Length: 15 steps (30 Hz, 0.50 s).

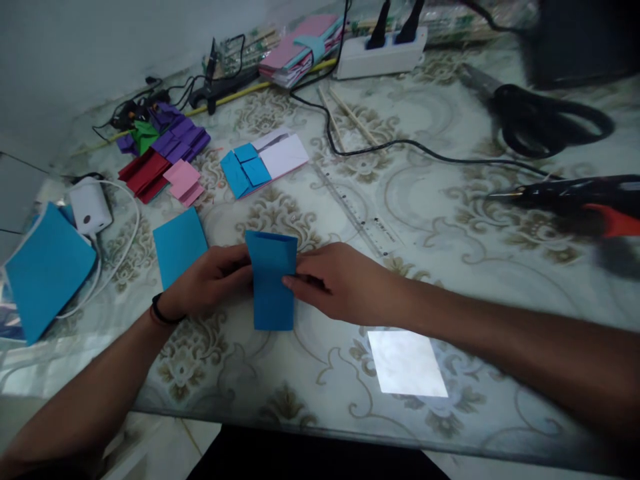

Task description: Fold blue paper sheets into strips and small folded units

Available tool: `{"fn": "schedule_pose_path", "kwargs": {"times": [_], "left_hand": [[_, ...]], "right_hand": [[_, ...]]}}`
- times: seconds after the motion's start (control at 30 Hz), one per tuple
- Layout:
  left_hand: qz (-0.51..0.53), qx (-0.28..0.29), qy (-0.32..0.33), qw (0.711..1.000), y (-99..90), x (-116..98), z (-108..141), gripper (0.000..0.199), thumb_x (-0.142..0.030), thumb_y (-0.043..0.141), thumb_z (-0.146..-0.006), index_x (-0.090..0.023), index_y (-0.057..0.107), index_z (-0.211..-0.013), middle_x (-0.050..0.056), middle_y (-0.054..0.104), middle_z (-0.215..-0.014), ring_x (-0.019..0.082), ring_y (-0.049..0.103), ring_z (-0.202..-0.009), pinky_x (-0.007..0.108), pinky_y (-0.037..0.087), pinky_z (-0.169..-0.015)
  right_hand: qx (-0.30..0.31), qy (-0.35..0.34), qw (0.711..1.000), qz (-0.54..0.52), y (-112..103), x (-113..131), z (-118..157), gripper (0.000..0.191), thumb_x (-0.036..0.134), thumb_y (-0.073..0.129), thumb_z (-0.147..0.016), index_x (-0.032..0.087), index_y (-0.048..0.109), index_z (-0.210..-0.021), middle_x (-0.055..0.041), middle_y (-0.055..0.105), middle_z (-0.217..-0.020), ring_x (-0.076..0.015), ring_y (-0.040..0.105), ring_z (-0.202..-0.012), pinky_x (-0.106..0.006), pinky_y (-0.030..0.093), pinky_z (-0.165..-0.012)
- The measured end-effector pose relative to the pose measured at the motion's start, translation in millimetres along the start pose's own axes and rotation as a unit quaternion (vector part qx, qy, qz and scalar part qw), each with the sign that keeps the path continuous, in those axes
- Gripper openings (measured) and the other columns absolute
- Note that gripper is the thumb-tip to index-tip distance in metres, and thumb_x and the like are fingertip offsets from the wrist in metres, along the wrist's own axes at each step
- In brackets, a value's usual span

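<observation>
A folded blue paper (273, 287) stands upright above the patterned tabletop, its open fold showing at the top. My left hand (220, 277) grips its left edge, with the fingertips partly hidden behind the sheet. On the right edge, my right hand (335, 280) pinches the same paper, thumb in front. Another blue sheet (179, 243) lies flat just beyond my left hand. A white square (407, 363) is on the table below my right forearm. Farther back lies a white and pink piece (285, 159) with folded blue paper (246, 170) on it.
Purple (183, 139), red (145, 175) and pink folded papers (184, 181) lie back left, near a white device (90, 205) with a cable. Blue paper (50, 267) is far left. A clear ruler (353, 212), scissors (545, 120), a black-and-orange tool (575, 195) and a power strip (383, 55) lie beyond.
</observation>
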<state>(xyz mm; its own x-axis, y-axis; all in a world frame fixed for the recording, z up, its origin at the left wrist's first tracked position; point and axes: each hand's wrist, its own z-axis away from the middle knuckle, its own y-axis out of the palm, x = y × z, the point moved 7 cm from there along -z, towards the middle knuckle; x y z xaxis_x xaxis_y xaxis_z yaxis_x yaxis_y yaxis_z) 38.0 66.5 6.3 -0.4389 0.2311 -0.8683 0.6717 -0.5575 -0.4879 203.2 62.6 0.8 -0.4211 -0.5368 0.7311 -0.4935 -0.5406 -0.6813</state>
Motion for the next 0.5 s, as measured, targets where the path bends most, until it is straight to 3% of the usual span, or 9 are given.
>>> {"fn": "schedule_pose_path", "kwargs": {"times": [0.5], "left_hand": [[0.012, 0.003, -0.02, 1.0, 0.4, 1.1, 0.5, 0.038, -0.048, 0.059, -0.104, -0.016, 0.077, -0.113, 0.008, 0.078, -0.096, 0.019, 0.071, -0.082, 0.027, 0.059, -0.074]], "right_hand": [[0.013, 0.003, 1.0, -0.004, 1.1, 0.1, -0.3, 0.037, 0.031, 0.051, -0.104, 0.015, 0.057, -0.071, -0.0015, 0.059, -0.069, -0.0098, 0.047, -0.061, -0.027, 0.026, -0.063]]}}
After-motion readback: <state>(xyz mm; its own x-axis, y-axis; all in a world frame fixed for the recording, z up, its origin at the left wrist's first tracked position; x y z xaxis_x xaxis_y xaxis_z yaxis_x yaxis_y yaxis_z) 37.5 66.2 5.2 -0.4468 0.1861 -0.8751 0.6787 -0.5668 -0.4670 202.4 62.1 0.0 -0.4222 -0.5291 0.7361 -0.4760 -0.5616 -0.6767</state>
